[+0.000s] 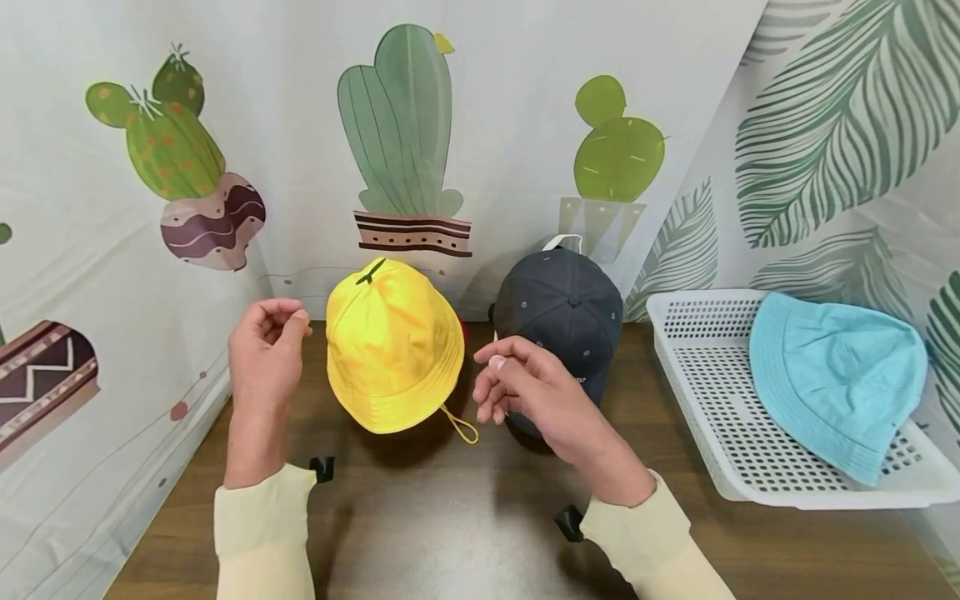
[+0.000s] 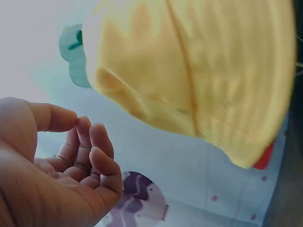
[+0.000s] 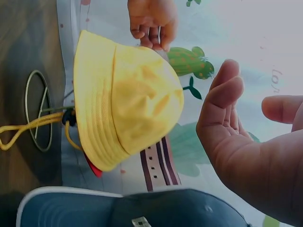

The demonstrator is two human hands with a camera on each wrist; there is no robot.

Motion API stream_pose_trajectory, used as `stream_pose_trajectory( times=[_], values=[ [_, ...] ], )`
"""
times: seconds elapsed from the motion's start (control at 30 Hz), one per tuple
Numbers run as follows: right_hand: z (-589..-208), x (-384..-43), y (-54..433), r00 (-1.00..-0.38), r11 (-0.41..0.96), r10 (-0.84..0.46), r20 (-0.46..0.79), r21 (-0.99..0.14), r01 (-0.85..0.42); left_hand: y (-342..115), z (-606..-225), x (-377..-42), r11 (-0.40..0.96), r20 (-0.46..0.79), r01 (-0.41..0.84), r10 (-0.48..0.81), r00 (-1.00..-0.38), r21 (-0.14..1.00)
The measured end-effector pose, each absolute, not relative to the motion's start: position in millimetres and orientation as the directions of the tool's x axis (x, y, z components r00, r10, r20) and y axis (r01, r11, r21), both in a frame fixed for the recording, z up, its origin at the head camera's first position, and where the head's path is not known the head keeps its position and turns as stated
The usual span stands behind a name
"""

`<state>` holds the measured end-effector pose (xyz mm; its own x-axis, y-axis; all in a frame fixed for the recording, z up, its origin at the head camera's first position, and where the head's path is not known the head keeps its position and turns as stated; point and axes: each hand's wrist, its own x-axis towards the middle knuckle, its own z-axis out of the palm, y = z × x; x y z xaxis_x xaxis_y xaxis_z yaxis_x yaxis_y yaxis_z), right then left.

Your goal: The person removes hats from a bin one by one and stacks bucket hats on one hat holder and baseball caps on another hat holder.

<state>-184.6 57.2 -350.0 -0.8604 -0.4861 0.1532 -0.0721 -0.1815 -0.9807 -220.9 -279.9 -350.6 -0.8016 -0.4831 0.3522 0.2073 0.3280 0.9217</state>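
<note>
A yellow bucket hat [image 1: 393, 350] with a small green sprout on its crown sits raised on a wire stand [image 3: 27, 109], whose ring base shows in the right wrist view. A yellow cord [image 3: 28, 127] hangs from under its brim. My left hand [image 1: 266, 354] is just left of the hat, apart from it, fingers loosely bent, thumb close to the index fingertip, holding nothing. On the hat's other side hovers my right hand [image 1: 536, 392], fingers relaxed and also holding nothing. It overlaps the front of a dark navy baseball cap [image 1: 562, 292] in the head view.
At the right stands a white perforated plastic basket [image 1: 693, 400] with a light blue bucket hat [image 1: 840, 375] lying in it. Behind the brown wooden table [image 1: 435, 533] hangs a white cloth [image 1: 510, 100] printed with cacti and leaves. Small black clips [image 1: 570, 523] sit by both sleeve cuffs.
</note>
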Motion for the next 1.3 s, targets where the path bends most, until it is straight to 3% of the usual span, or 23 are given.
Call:
stream_pose_trajectory(
  times=[0.4,0.63,1.03,1.3],
  values=[
    [-332.7,-178.9,106.7,-0.862,-0.257,-0.408,0.303,-0.943,-0.209,-254.1,-330.6,-200.7,0.450,0.570,0.409,-0.316,-0.759,0.794],
    [-324.6,-179.7,130.2,-0.844,-0.328,-0.337,0.418,-0.892,-0.311,-238.3,-326.9,-193.4,0.449,0.590,0.453,-0.229,-0.774,0.770],
    [-318.6,-174.7,172.3,-0.873,-0.311,-0.175,0.455,-0.867,-0.389,-209.5,-322.9,-183.2,0.488,0.636,0.526,-0.080,-0.768,0.697],
    [-318.6,-179.4,202.1,-0.824,-0.416,-0.140,0.549,-0.788,-0.454,-183.3,-322.9,-176.7,0.465,0.656,0.624,0.115,-0.746,0.628]
  ],
)
